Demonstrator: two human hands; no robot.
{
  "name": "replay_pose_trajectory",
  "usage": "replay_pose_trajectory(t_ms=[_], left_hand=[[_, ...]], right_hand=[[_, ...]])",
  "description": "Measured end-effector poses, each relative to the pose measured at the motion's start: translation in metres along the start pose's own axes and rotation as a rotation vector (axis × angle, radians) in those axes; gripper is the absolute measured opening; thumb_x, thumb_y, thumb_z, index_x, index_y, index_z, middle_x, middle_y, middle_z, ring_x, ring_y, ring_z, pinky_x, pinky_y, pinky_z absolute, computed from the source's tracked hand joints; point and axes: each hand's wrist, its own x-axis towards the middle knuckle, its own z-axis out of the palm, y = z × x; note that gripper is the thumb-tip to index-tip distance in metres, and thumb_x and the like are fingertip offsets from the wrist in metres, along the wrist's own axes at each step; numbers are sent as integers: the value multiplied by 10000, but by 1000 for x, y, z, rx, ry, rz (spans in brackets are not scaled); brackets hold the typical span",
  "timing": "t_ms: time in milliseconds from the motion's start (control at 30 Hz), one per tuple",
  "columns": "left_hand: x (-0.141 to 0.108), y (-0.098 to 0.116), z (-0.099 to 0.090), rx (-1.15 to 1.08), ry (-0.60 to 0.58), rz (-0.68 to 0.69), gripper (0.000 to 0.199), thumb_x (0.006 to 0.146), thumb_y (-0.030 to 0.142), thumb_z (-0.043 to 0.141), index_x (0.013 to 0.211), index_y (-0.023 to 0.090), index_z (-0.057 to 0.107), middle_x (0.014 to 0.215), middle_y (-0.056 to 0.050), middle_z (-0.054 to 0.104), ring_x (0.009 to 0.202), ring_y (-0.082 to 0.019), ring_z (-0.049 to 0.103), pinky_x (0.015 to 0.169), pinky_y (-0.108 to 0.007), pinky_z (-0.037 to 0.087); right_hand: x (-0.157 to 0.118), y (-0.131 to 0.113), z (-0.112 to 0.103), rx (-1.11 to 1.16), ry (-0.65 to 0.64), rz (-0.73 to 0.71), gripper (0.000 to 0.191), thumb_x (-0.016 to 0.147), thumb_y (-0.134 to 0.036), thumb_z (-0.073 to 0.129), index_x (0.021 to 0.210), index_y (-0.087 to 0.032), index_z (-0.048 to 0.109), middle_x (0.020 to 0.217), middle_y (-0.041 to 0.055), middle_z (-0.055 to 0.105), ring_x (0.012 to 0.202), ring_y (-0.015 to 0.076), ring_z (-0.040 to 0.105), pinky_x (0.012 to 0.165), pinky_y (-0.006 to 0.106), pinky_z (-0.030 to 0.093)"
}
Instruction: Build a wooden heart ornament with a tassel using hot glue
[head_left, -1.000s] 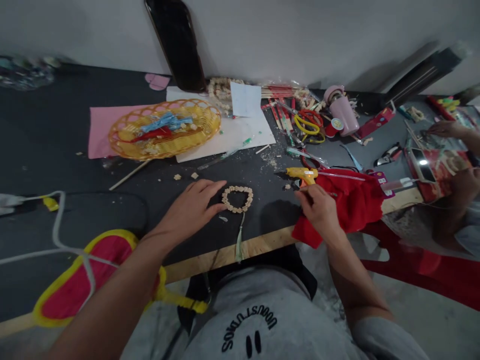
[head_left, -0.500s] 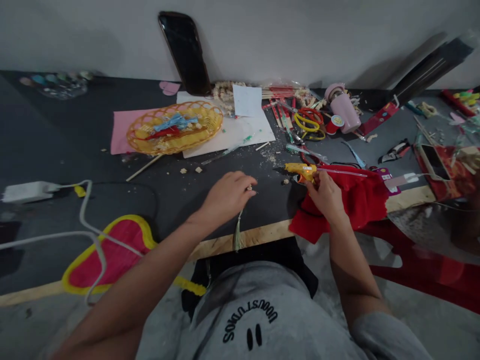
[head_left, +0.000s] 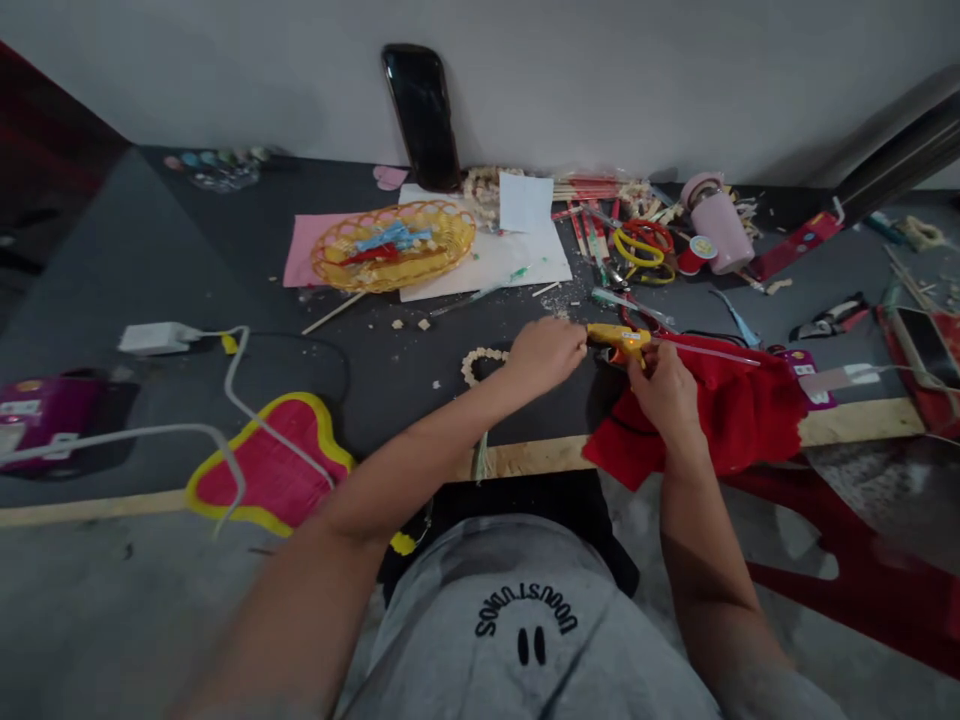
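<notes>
My right hand [head_left: 666, 388] is wrapped round the handle of a yellow glue gun [head_left: 619, 337]; an orange light glows on the gun and a clear glue stick [head_left: 709, 350] juts from its back. At the gun's nozzle is my left hand [head_left: 546, 352], its fingers pinched on what looks like a small pale bead, mostly hidden. Behind my left wrist a loop of pale beads [head_left: 474, 362] lies on the dark table [head_left: 390, 385]. A pale green tassel [head_left: 482, 460] hangs over the table's wooden edge below my forearm.
Red cloth [head_left: 739, 405] lies beneath my right hand. A yellow basket [head_left: 394, 247] with blue and red pieces sits at the back, near a leaning phone [head_left: 424, 115]. Yellow-handled scissors [head_left: 637, 250], a thread spool [head_left: 697, 255] and a pink bottle [head_left: 721, 230] stand further right. White cable [head_left: 232, 385] crosses a heart-shaped piece [head_left: 281, 460].
My left hand has moved right to the nozzle of the glue gun, uncovering the bead loop. My right hand keeps its hold on the gun. The view has swung left.
</notes>
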Motion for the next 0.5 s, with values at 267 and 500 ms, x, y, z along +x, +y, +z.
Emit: replay_pose_trajectory(t_ms=[267, 500], left_hand=[[-61, -57, -60, -647, 203, -259, 247, 736, 307, 684, 914, 136, 686, 839, -23, 709, 722, -125, 608, 680, -229, 474], [-116, -79, -38, -1001, 127, -448, 436, 698, 489, 767, 978, 160, 707, 917, -59, 743, 777, -151, 646, 741, -274, 515]], right_hand=[[5, -5, -9, 214, 109, 91, 307, 817, -468, 618, 978, -220, 537, 931, 71, 692, 753, 200, 650, 687, 345, 513], [8, -20, -1, 361, 81, 32, 326, 801, -461, 652, 966, -212, 522, 965, 72, 674, 804, 197, 655, 758, 368, 534]])
